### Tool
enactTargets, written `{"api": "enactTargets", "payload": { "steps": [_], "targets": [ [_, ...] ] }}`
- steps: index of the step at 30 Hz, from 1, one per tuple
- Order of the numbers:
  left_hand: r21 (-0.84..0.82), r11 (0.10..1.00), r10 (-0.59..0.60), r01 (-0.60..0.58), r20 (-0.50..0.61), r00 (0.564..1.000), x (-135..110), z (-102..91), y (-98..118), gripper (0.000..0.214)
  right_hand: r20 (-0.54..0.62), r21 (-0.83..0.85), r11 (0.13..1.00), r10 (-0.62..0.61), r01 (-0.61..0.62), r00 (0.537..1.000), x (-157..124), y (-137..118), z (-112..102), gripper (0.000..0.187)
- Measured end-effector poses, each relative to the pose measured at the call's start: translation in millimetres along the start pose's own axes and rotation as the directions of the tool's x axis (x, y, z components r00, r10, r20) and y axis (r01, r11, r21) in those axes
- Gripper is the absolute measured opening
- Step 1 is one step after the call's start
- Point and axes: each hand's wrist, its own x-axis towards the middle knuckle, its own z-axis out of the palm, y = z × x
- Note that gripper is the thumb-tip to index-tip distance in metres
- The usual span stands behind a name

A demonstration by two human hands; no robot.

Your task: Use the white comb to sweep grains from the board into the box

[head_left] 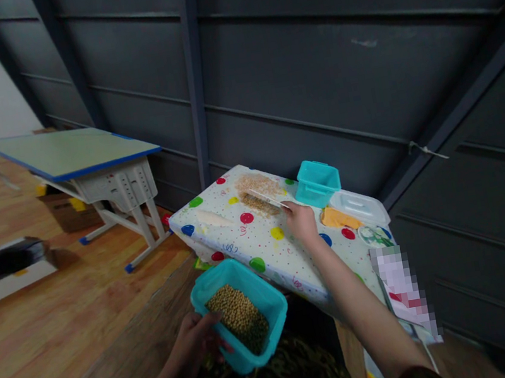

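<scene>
My left hand [199, 343] grips the near side of a teal plastic box [241, 313] half full of greenish-yellow beans [240, 317], held below the table's front edge. My right hand [300, 221] reaches over the table, its fingers closed on a thin flat white tool [266, 198] like a ruler or scraper. The tool's far end lies on a heap of mixed beans and pale grains [255, 192] spread on the polka-dot tablecloth [241, 235].
A second teal box [317, 182] stands at the table's far edge, a white lid [357, 205] and an orange patch [338, 219] beside it. Papers [400, 287] lie at the right. A blue-edged desk [69, 155] stands at the left on the wooden floor. A dark panelled wall runs behind.
</scene>
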Motion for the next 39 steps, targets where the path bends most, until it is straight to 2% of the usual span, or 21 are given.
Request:
{"api": "enactTargets", "payload": {
  "steps": [7, 10, 14, 17, 22, 29, 32, 35, 37, 39],
  "targets": [
    [-0.012, 1.000, 0.006, -0.007, -0.026, 1.000, 0, 0.5, 0, 0.044, 0.135, -0.087, 0.995, -0.029, 0.041, 0.990, -4, -8, -3, 0.056],
    [0.002, 1.000, 0.026, -0.026, -0.016, 1.000, 0, -0.5, 0, 0.044, 0.114, -0.047, 0.998, -0.040, 0.045, 0.993, -3, -7, -6, 0.052],
    [0.028, 0.999, 0.039, -0.039, -0.014, 0.999, 2, 0.3, -1, 0.049, 0.028, 0.032, 0.999, -0.024, 0.023, 0.999, -1, -2, -11, 0.043],
    [0.053, 0.998, 0.039, -0.039, -0.014, 0.999, 2, 1.6, 0, 0.053, -0.007, 0.051, 0.998, -0.032, 0.033, 0.999, -1, 0, -9, 0.045],
    [0.054, 0.998, 0.030, -0.029, -0.020, 0.999, 2, 0.6, -1, 0.048, 0.091, 0.034, 0.997, -0.067, 0.064, 0.994, -2, -4, -3, 0.058],
    [0.024, 0.999, 0.025, -0.025, -0.003, 1.000, 4, -4.9, -6, 0.050, 0.143, 0.037, 0.996, -0.085, 0.080, 0.986, -3, -2, -13, 0.054],
    [0.022, 1.000, 0.019, -0.019, -0.002, 1.000, 4, -5.8, -6, 0.049, 0.087, 0.122, 0.990, -0.076, 0.065, 0.993, 1, 6, -21, 0.044],
    [0.025, 0.999, 0.020, -0.020, 0.001, 1.000, 4, -5.6, -5, 0.049, 0.002, 0.300, 0.954, -0.011, 0.010, 1.000, 10, 22, -28, 0.019],
    [0.028, 0.999, 0.017, -0.017, 0.004, 1.000, 3, -5.1, -5, 0.050, -0.032, 0.487, 0.872, 0.065, -0.041, 0.997, 16, 35, -33, 0.016],
    [0.022, 1.000, 0.011, -0.011, 0.001, 1.000, 3, -4.6, -5, 0.050, 0.003, 0.685, 0.724, 0.111, -0.083, 0.994, 20, 47, -36, 0.033]
  ]
}}
